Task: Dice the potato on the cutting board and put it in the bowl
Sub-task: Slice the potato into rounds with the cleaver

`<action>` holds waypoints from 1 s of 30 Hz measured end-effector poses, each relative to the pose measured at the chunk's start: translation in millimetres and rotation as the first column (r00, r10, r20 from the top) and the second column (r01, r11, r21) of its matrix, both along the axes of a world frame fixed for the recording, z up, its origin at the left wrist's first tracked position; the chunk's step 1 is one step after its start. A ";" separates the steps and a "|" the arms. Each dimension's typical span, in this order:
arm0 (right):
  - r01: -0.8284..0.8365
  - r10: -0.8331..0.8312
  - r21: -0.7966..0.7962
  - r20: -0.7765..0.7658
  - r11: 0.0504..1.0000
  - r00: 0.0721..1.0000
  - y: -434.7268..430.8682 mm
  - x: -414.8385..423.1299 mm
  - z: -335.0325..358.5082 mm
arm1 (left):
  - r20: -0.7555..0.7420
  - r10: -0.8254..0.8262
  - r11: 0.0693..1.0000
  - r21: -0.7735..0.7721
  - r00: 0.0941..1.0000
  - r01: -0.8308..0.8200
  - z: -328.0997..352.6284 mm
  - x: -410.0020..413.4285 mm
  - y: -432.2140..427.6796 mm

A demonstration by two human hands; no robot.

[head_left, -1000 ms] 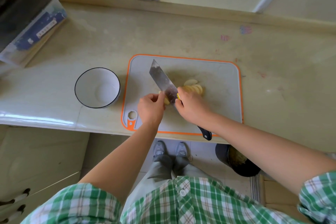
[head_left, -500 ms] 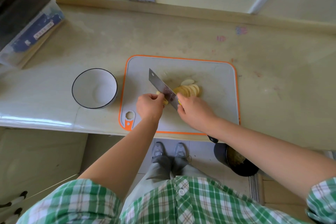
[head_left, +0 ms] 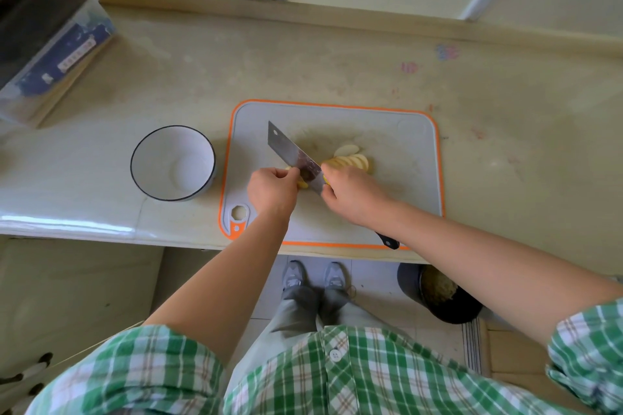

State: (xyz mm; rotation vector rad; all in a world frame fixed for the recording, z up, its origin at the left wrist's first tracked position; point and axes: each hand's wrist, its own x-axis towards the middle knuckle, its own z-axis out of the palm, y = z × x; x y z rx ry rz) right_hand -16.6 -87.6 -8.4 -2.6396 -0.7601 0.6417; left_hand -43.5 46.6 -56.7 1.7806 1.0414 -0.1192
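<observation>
A grey cutting board (head_left: 397, 131) with an orange rim lies on the counter. My right hand (head_left: 354, 194) grips a cleaver (head_left: 291, 153) whose blade slants across the board to the upper left. My left hand (head_left: 273, 190) pins the uncut end of the potato (head_left: 302, 184) against the blade's left side; most of that piece is hidden by my fingers. A fanned row of potato slices (head_left: 352, 161) lies to the right of the blade. The white bowl (head_left: 172, 163) with a dark rim stands left of the board and holds nothing.
A clear plastic box with dark contents (head_left: 50, 54) sits at the counter's far left. A low ledge and wall run along the back. On the floor below the counter edge stands a dark bin (head_left: 438, 293). My feet show under the board.
The cleaver has come down from a raised tilt to a lower, flatter slant on the potato. Both hands stay at the same place on the board.
</observation>
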 end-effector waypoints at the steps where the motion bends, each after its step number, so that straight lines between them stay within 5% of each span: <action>1: 0.000 0.000 -0.005 0.005 1.000 1.000 0.8 0.7 -0.9 | -0.002 -0.007 1.000 0.008 1.000 0.007 -0.9 1.0 0.6; 30: 0.096 -0.093 0.075 -0.038 0.993 0.995 16.3 -0.1 -21.6 | -0.125 -0.140 0.986 0.075 0.982 0.150 0.4 21.4 23.4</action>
